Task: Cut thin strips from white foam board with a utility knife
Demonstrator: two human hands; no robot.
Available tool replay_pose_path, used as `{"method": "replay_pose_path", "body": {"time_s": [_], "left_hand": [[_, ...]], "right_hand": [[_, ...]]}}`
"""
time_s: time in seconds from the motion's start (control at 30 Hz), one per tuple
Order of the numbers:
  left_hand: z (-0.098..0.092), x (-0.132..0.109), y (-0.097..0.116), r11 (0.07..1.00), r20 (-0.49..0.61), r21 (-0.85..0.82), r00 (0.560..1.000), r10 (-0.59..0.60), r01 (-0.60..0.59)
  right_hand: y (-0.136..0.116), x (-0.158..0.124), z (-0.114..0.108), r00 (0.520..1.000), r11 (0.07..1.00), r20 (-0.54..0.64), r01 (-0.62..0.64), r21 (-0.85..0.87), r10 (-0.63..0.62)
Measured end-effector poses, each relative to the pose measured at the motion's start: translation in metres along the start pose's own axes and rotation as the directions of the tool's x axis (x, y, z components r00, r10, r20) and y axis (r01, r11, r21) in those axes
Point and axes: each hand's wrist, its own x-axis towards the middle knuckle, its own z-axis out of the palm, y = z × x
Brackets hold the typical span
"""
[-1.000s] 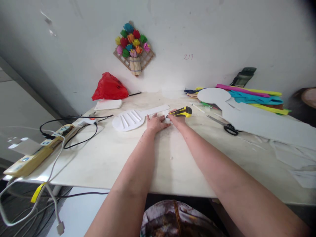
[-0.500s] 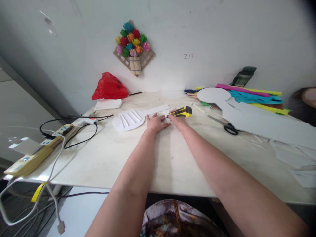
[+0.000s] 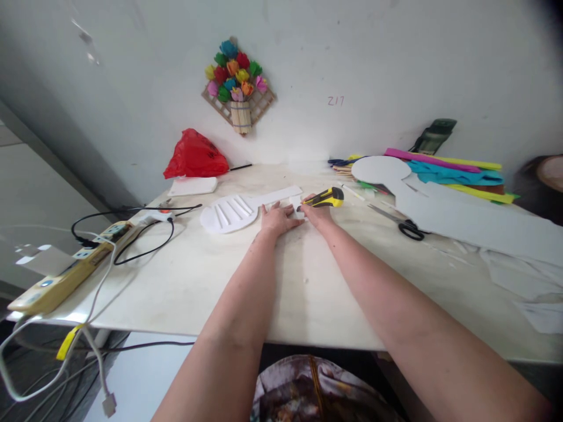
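Beyond the cutter (image 3: 328, 198), a wall vase (image 3: 241, 117) holds flowers (image 3: 232, 69).

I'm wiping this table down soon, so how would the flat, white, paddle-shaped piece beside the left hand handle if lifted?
The paddle-shaped piece looks thin, so probably light. Its long, narrow handle may flex, while raised white strips across its round end could stiffen it there.

Yellow-black cutter (image 3: 328, 197), tilted, small white piece (image 3: 296, 201)

One head-worn camera looks forward and down at the hands (image 3: 277, 221) (image 3: 318, 217), table (image 3: 176, 287) and wall (image 3: 373, 58)
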Motion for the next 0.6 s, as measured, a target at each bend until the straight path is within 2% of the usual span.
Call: {"method": "replay_pose_path", "body": {"time_s": [0.6], "left_hand": [[-0.002, -0.001, 0.001, 1.000, 0.012, -0.010, 1.000, -0.001, 0.001]], "right_hand": [[-0.013, -0.011, -0.004, 1.000, 0.993, -0.001, -0.026, 0.117, 0.026]]}}
